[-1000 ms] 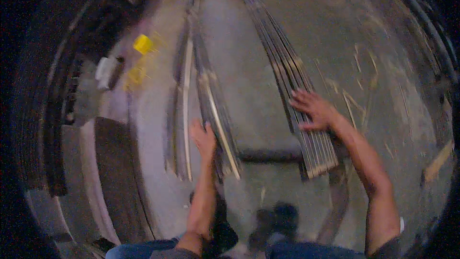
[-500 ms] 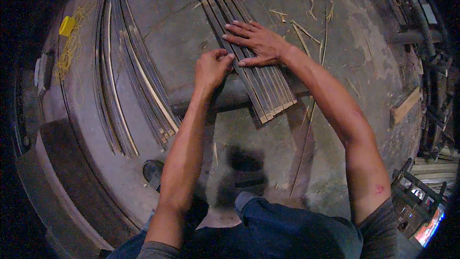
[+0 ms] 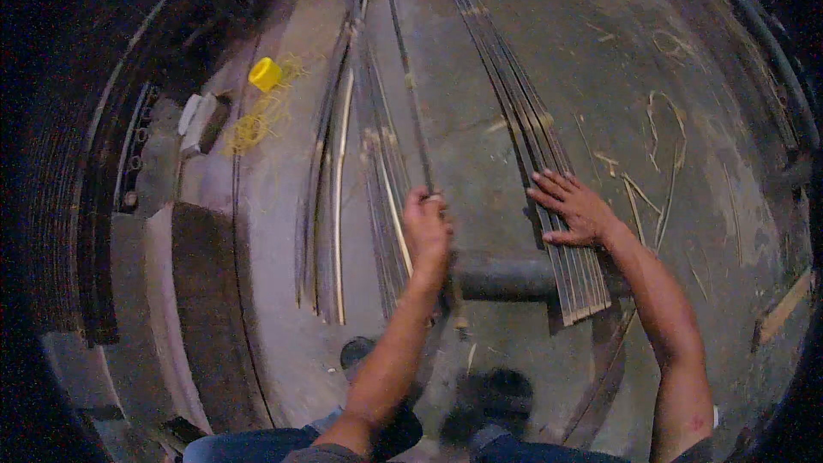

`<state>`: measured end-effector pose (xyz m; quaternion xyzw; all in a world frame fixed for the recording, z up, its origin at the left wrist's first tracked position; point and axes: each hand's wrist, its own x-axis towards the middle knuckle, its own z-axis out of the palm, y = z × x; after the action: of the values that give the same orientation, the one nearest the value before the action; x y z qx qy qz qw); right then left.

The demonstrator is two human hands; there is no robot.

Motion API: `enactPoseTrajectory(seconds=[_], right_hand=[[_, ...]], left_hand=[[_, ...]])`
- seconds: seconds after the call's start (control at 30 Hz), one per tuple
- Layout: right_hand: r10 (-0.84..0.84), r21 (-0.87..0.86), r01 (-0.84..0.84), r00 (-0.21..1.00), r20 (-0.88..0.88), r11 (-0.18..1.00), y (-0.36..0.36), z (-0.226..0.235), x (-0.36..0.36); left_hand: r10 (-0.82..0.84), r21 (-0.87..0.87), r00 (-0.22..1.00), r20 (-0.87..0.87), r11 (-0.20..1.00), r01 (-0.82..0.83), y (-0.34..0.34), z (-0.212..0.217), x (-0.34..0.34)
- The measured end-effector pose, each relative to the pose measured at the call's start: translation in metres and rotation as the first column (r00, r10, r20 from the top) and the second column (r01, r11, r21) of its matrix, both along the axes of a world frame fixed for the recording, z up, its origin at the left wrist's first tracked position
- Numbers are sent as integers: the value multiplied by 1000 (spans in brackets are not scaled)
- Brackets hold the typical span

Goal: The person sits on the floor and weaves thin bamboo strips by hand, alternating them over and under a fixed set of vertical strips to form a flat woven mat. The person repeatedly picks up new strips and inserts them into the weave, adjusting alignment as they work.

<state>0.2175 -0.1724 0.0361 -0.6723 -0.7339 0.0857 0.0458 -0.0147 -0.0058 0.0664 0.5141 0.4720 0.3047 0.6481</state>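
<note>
My left hand (image 3: pixel 427 231) is closed around a long thin dark strip (image 3: pixel 416 124) that runs away from me toward the far end of the floor. A pale-ended row of similar strips (image 3: pixel 580 287) lies side by side on the right, its near part resting across a dark round pipe (image 3: pixel 501 279). Flat on top of that row rests my right hand (image 3: pixel 576 210), fingers spread. To the left of my left hand lie more loose strips (image 3: pixel 321 180), dark with a few pale edges, fanned out on the floor. Past my left hand, the held strip's near end is blurred.
A yellow ring-shaped object (image 3: pixel 265 75) sits beside tangled yellow string (image 3: pixel 253 130) at the left. Pale split scraps (image 3: pixel 641 193) are scattered on the concrete at the right. A wooden piece (image 3: pixel 784 307) lies near the right rim. A long dark board-like block (image 3: pixel 206 309) stands at the left.
My left hand has drawn a single strip leftward, away from the row. My right hand stays flat on the row. The view has shifted, showing more of the far floor.
</note>
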Motion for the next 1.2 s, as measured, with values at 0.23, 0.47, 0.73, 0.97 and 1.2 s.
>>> enactPoseTrajectory(seconds=[0.23,0.47,0.73,0.97,1.2], right_hand=[[7,-4,-7,1000,-17,1000,-1,-3,-4],[-8,15,9,998,-58,1000,2,4,-3],[33,18,-32,999,-34,999,-1,-22,13],[36,151,-40,999,33,988,17,-17,10],[18,74,-17,1000,-14,997,15,-17,10]], left_hand=[[271,652,706,-654,676,344,160,-32,-114],[421,662,523,-741,587,465,223,-55,-193],[-215,496,912,-349,784,374,67,-52,-30],[-551,116,739,-387,767,632,-43,-44,78],[-512,90,788,-342,817,570,-49,-69,85]])
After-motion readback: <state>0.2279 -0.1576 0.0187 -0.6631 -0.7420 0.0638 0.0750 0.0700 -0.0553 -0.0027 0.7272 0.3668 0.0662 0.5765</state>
